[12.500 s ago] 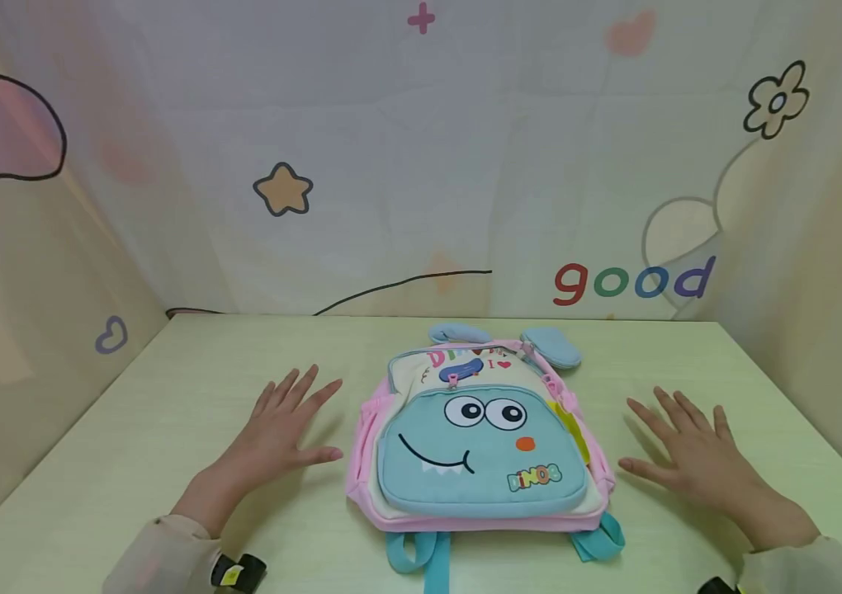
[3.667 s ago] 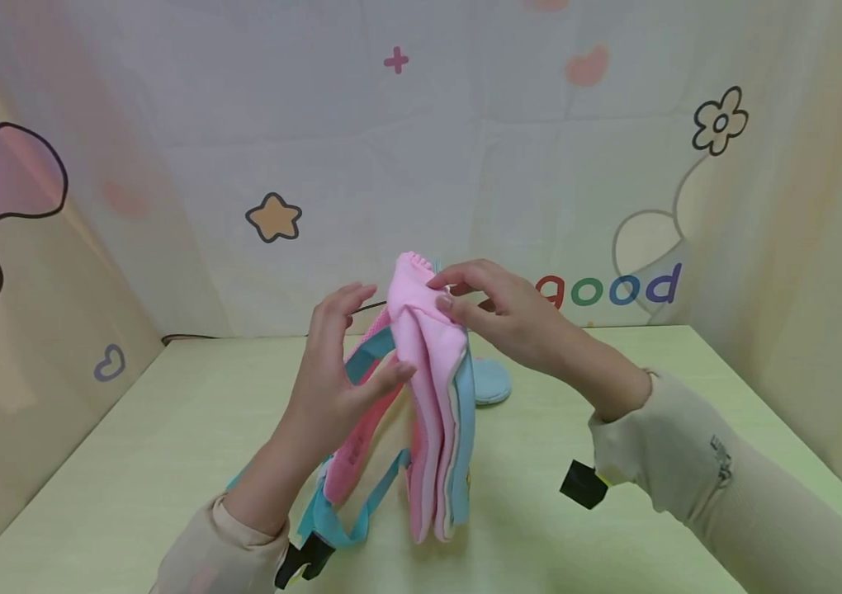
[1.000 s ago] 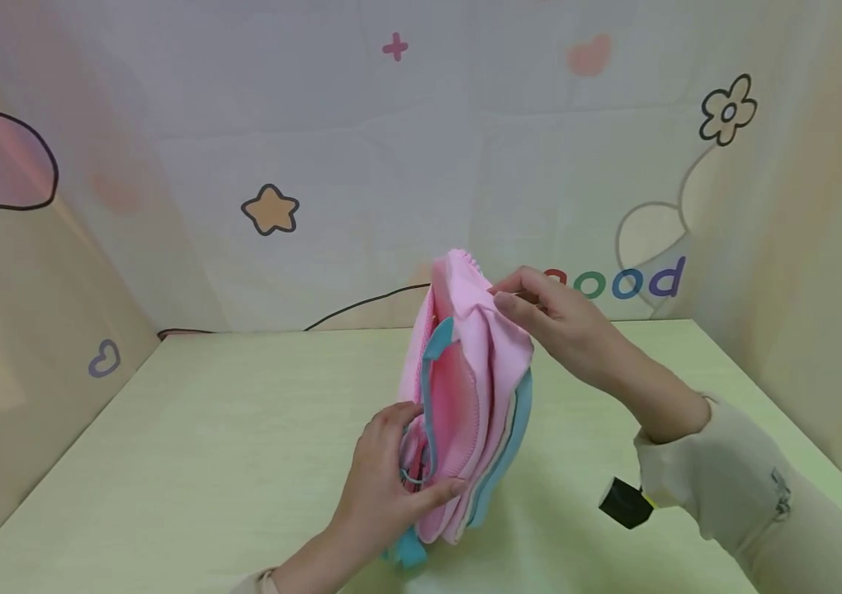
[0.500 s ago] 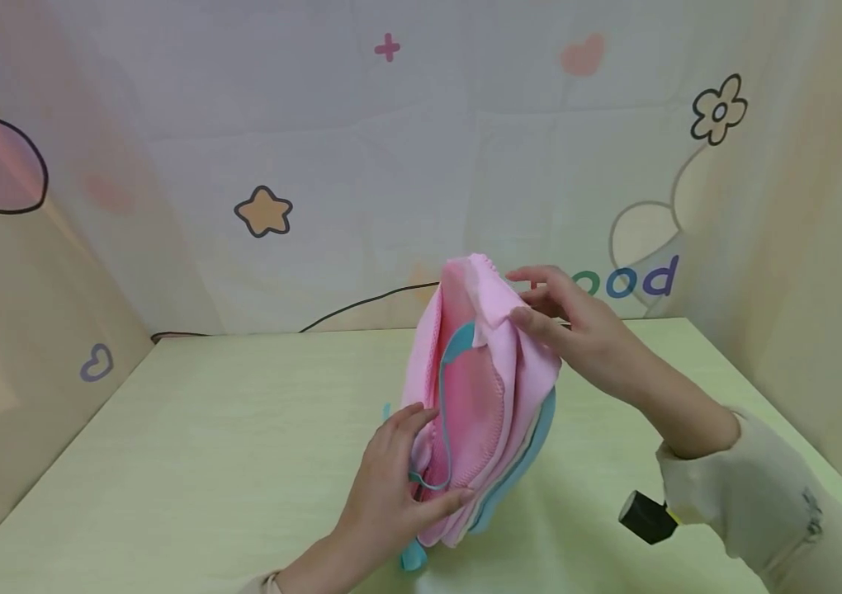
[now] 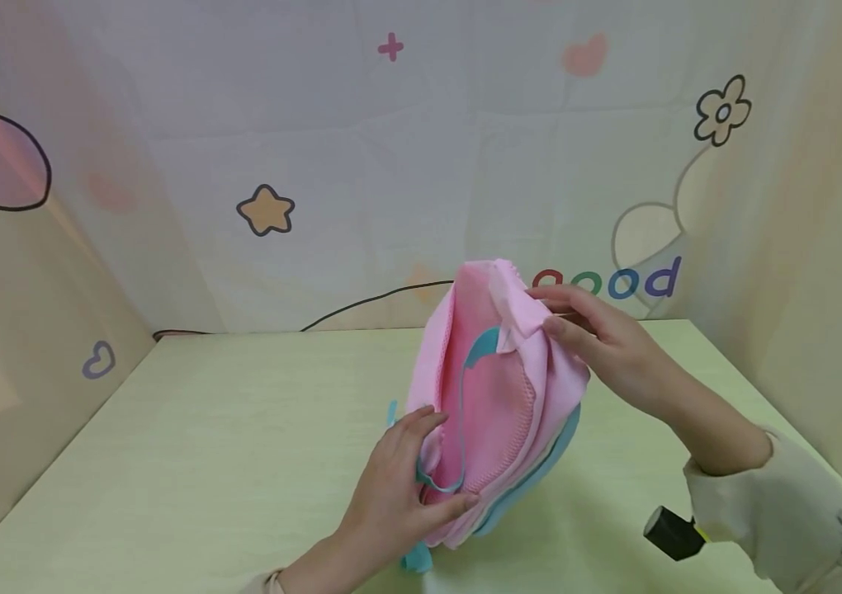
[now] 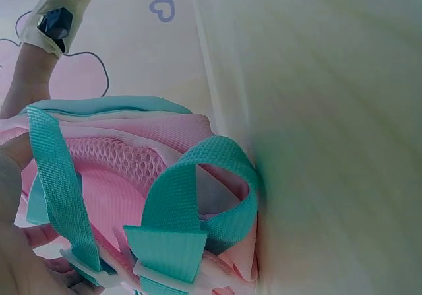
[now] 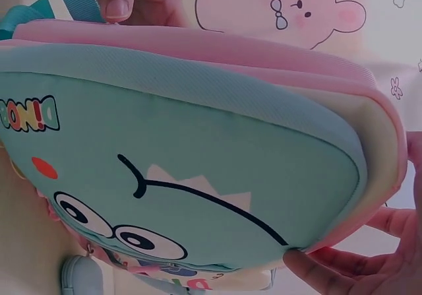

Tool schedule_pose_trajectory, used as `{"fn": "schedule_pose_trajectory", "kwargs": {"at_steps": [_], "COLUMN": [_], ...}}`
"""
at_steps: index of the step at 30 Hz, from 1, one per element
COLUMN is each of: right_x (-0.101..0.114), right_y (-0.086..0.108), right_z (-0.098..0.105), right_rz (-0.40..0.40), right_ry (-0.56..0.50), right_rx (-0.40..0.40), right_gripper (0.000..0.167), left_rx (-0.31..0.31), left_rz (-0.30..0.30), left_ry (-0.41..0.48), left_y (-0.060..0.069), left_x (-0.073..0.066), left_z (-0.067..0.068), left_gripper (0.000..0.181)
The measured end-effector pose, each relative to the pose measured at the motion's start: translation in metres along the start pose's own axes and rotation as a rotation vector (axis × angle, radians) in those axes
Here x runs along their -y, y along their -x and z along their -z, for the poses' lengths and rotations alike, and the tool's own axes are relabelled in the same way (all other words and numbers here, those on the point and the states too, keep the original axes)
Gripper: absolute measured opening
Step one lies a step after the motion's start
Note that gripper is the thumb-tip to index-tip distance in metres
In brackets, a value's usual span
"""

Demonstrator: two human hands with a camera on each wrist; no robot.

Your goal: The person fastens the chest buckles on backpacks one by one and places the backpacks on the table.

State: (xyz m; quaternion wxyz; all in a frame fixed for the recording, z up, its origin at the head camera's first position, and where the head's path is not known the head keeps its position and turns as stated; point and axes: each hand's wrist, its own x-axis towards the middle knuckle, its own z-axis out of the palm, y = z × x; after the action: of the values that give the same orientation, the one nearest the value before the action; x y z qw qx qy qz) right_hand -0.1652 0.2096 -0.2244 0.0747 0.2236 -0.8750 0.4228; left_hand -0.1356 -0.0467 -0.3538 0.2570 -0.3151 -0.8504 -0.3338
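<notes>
A pink child's backpack (image 5: 562, 371) stands tilted on its edge, its zipped compartment gaping toward me. A thin teal band (image 5: 482, 346) runs through the gap. My left hand (image 5: 399, 478) holds the near end of the opening, fingers on the left panel and thumb on the right one. My right hand (image 5: 614, 346) grips the upper right side of the bag, thumb on the near face and fingers beyond. Teal webbing straps (image 6: 59, 176) hang by my left hand in the left wrist view. The right wrist view shows the dinosaur-face front pocket (image 7: 198, 143).
The pale green table (image 5: 205, 445) spreads around the bag. Printed cloth walls (image 5: 361, 165) enclose it at the back and sides. A light-blue padded piece (image 7: 82, 275) hangs by the bag's top in the right wrist view.
Over the last second my right hand has moved right with the bag's side, and the opening has widened. Earlier the backpack lay flat, face up, with both hands off it.
</notes>
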Motion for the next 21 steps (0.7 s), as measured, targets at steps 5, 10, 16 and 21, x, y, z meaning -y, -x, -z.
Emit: {"fn": "schedule_pose_trajectory", "kwargs": {"at_steps": [5, 10, 16, 21], "right_x": [-0.006, -0.013, -0.025, -0.038], "right_y": [0.006, 0.013, 0.021, 0.029], "right_z": [0.002, 0.003, 0.006, 0.006], "right_rz": [0.000, 0.004, 0.003, -0.007], "right_ry": [0.001, 0.016, 0.002, -0.043], "right_rx": [-0.006, -0.013, -0.012, 0.007], "right_gripper": [0.042, 0.041, 0.039, 0.039], "left_rx": [0.000, 0.016, 0.083, 0.087], "left_rz": [-0.010, -0.008, 0.038, 0.011], "left_ry": [-0.007, -0.001, 0.037, 0.018], "left_y": [0.000, -0.001, 0.000, 0.001], "left_x": [0.000, -0.001, -0.003, -0.005], "left_z": [0.000, 0.001, 0.002, 0.001], "left_gripper": [0.081, 0.080, 0.080, 0.080]}}
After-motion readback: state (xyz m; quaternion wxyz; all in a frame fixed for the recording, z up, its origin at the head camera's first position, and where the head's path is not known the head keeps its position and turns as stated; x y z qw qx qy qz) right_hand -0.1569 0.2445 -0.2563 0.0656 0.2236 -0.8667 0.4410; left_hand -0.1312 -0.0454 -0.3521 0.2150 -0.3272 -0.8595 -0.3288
